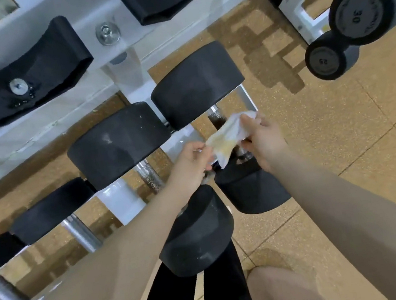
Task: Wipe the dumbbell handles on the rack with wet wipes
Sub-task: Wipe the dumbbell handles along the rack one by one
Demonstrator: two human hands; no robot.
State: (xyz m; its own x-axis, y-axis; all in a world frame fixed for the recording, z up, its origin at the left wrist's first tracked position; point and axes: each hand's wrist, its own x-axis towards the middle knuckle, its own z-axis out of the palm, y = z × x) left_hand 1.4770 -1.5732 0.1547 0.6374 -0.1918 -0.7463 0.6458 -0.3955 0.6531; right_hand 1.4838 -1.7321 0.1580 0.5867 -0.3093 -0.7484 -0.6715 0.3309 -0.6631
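Observation:
A crumpled white wet wipe [230, 135], stained yellowish, is stretched between both my hands. My left hand [192, 165] pinches its lower left end. My right hand [262, 141] grips its upper right end. They hover over the metal handle [214, 117] of the rightmost black dumbbell [198, 84] on the white rack's [121, 205] lower tier; most of that handle is hidden under the wipe and hands. To the left, another dumbbell's knurled handle [148, 175] is bare, with more handles [82, 231] further left.
Empty black saddles [23, 77] sit on the rack's upper tier. Two dumbbells marked 30 [360, 10] and 25 [326, 60] rest on a second rack at upper right. Tan speckled rubber floor [339, 118] spreads to the right. My legs [221, 297] are below.

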